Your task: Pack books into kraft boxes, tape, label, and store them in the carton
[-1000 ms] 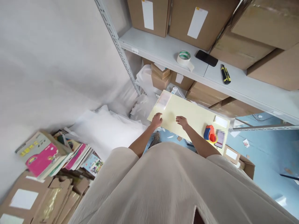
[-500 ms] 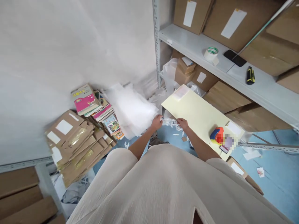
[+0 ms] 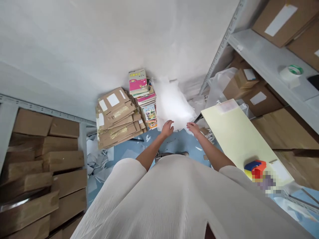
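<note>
A stack of thin white packing sheets [image 3: 173, 103], probably foam, lies against the wall straight ahead. At its front edge on the left is my left hand [image 3: 167, 128], fingers loosely bent and holding nothing that I can see. My right hand [image 3: 193, 127] is by the right front corner of the sheets, its fingers stretched out and apart. Whether either hand touches the sheets is hard to make out. Left of the sheets stand piled books [image 3: 139, 83], the top one with a pink and grey cover.
Flattened cardboard boxes [image 3: 117, 114] are piled left of the books. To the right is a pale yellow tabletop [image 3: 239, 129] bearing a red and blue tape dispenser [image 3: 256, 167]. Shelves with cartons [image 3: 68, 159] stand on both sides. Paper scraps litter the blue floor [image 3: 174, 144].
My view has turned left, so the books and sheets now sit nearer the middle. My right hand has gone from beside the yellow tabletop to the corner of the white sheets.
</note>
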`<state>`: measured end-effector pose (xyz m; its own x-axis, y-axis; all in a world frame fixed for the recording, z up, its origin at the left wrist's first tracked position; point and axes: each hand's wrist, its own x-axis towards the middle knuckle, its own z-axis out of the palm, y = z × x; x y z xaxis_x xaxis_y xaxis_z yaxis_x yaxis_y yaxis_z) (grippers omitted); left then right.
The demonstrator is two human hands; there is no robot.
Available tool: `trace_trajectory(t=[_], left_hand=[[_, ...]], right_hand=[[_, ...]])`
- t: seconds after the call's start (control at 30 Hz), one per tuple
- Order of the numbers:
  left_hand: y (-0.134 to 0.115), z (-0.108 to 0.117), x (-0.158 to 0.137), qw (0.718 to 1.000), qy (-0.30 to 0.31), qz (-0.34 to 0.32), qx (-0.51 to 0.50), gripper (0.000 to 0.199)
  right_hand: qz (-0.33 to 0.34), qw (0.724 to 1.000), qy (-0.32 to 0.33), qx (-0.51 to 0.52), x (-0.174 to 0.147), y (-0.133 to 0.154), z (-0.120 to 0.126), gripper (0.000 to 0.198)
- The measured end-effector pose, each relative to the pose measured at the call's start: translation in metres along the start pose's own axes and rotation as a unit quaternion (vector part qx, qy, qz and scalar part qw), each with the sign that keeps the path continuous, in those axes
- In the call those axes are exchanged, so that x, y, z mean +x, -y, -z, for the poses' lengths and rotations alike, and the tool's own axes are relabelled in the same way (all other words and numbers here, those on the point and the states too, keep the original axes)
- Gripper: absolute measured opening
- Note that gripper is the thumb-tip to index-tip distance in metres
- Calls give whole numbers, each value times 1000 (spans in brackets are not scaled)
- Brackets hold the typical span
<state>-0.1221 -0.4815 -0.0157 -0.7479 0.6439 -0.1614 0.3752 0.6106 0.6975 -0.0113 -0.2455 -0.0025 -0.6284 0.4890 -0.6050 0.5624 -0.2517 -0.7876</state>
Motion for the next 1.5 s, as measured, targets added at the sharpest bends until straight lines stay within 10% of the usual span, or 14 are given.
trace_trajectory(t=[0.77, 1.1, 1.5], left_hand=[[249, 209, -118, 969, -208, 125, -47, 53], [302, 247, -124, 948, -256, 177, -60, 65], [313, 250, -130, 926, -308, 189, -113, 52]], right_hand=[[83, 968, 173, -159, -15, 55, -359, 17], [183, 943, 151, -235, 24, 92, -445, 39], [165, 953, 86, -239, 42, 96, -470, 38]])
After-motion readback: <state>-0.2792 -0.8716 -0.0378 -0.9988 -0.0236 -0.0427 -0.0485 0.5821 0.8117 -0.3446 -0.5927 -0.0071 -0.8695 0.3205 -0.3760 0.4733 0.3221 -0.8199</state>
